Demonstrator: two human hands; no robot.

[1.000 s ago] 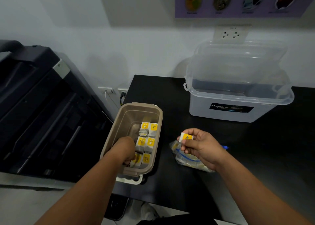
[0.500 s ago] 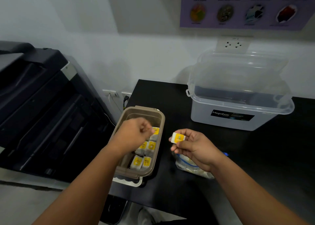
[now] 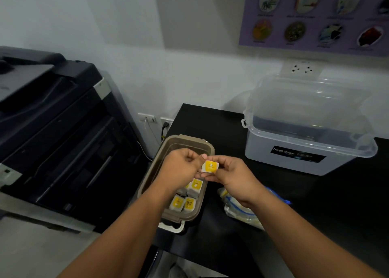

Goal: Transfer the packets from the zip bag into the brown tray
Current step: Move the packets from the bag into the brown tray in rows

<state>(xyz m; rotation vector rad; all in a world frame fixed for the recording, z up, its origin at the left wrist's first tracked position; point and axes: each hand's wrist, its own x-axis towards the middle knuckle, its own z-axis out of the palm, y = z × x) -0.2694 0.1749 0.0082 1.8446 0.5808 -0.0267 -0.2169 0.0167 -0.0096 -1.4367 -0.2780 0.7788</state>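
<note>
A small white packet with a yellow label (image 3: 210, 166) is held between both hands above the right rim of the brown tray (image 3: 185, 139). My right hand (image 3: 230, 173) pinches its right and lower edges. My left hand (image 3: 181, 168) meets it from the left, thumb and fingertips on its left edge. Several yellow-labelled packets (image 3: 186, 199) lie in the near end of the tray; my left hand hides part of them. The clear zip bag (image 3: 237, 208) with a blue seal lies on the black table (image 3: 336, 204) under my right wrist, packets inside it.
A lidded translucent storage box (image 3: 305, 136) stands at the back right of the table. A large dark printer (image 3: 59, 130) fills the left side beyond the table edge. The tray sits at the table's left edge, its white latch (image 3: 172, 227) overhanging the front.
My left hand rose out of the tray and came right to the packet. My right hand carried the packet left, from above the zip bag to over the tray's rim.
</note>
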